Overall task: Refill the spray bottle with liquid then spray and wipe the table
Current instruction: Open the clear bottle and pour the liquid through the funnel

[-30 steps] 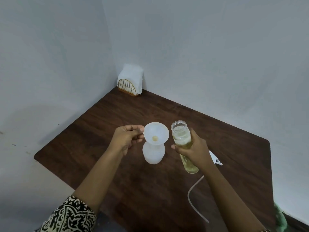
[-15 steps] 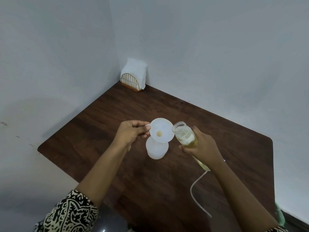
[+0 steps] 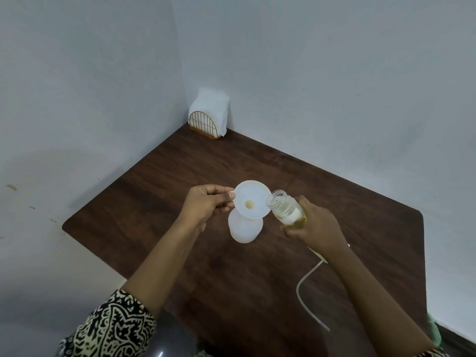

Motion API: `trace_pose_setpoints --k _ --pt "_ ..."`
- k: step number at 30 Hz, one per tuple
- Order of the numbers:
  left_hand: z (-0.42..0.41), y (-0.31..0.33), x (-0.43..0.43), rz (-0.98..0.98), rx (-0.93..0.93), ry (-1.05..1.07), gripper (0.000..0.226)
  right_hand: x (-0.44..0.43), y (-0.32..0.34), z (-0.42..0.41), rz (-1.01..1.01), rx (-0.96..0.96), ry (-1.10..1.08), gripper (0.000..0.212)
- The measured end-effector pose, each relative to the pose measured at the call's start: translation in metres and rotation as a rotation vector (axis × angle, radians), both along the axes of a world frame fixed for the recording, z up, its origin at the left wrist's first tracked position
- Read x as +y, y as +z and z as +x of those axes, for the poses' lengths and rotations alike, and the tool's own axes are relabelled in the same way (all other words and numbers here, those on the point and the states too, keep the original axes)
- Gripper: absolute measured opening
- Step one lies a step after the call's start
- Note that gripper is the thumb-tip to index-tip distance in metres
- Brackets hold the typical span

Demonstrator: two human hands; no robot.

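A translucent white spray bottle, its top off, stands on the dark wooden table. In its neck sits a white funnel; my left hand pinches the funnel's small handle at its left rim. My right hand grips a clear bottle of yellowish liquid, tilted left with its open mouth at the funnel's right rim. No stream of liquid is visible. The spray head is mostly hidden behind my right wrist; its thin dip tube curves over the table.
A gold wire holder with white napkins stands in the far corner against the two walls. The table's left edge drops off near my left forearm. Something green shows at the table's near right edge.
My right hand has tipped the liquid bottle further left, from upright to steeply tilted, and brought its mouth up to the funnel's rim. My left hand has kept its hold on the funnel.
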State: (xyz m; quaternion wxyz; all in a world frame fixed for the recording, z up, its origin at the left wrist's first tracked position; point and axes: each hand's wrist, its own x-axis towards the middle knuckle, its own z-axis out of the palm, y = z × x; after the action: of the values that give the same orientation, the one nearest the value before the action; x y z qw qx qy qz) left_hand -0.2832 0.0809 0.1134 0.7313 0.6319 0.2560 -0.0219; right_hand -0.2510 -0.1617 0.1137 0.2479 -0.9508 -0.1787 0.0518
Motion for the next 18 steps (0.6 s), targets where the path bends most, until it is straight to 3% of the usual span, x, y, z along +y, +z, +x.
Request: trace_pose_setpoints --k 18 --pt "-0.0036 0.0002 -0.0001 -0.001 0.009 0.000 0.006 0.0006 0.0072 -0.0023 -0.136 -0.039 0.034 0.047"
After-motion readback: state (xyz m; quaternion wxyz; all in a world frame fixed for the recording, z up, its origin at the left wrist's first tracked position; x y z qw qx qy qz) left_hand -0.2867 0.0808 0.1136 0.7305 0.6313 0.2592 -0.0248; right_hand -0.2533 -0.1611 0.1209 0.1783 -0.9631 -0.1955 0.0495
